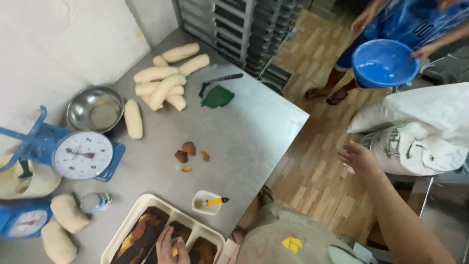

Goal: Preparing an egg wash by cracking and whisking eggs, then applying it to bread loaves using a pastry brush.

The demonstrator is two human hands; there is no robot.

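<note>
A baker's left hand (pixel 172 246) rests fingers-down, pinching a small yellow piece in a cream compartment tray (pixel 131 221) of dark-glazed bread at the near edge of a steel table (pixel 244 132), while the right hand (pixel 360 159) reaches out open and empty over the wood floor toward a white flour sack (pixel 415 142). The tray sits just beside the table's near edge, so a careless tug could likely tip it off; a small white cup with a yellow-handled brush (pixel 209 201) stands close to it and could be knocked. Dough logs (pixel 163 83) are piled at the far side near a steel bowl (pixel 95 108), with a blue dial scale (pixel 83 155) at the left. The table's middle is mostly open apart from a few brown crumbs (pixel 189 152). Another person holding a blue basin (pixel 383 63) narrows the floor passage by the sack.
</note>
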